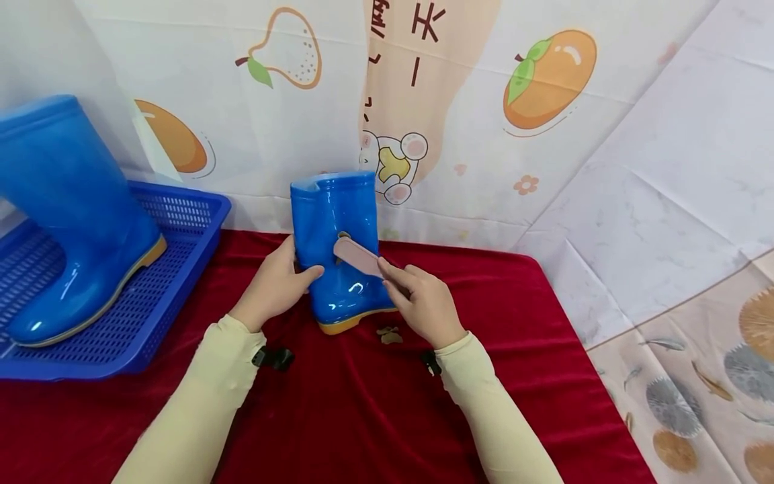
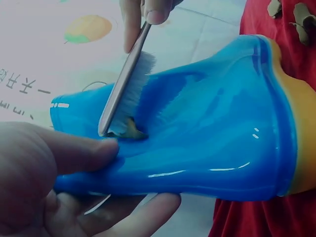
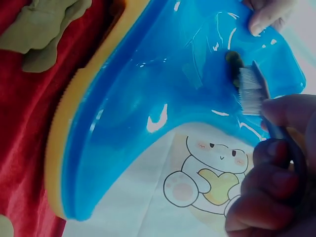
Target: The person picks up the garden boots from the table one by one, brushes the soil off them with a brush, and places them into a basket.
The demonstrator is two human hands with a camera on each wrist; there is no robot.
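Note:
A glossy blue rain boot [image 1: 335, 208] with a yellow sole stands slightly tilted at the back of the red-covered table. My left hand [image 1: 275, 282] grips its shaft from the side, thumb on the near face and fingers behind, as the left wrist view shows. In my right hand [image 1: 426, 302], the handle of a brush [image 1: 358, 257] with a pinkish back and white bristles is held between thumb and curled fingers. The bristles meet a brownish-olive smear [image 2: 132, 129] on the shaft, close to my left thumb.
At the left, a second blue boot [image 1: 91, 202] stands in a blue plastic basket [image 1: 196, 252]. Thin olive-brown scraps [image 1: 390, 335] lie on the red cloth [image 1: 363, 417] near the sole. A printed white curtain [image 1: 459, 222] hangs right behind the boot.

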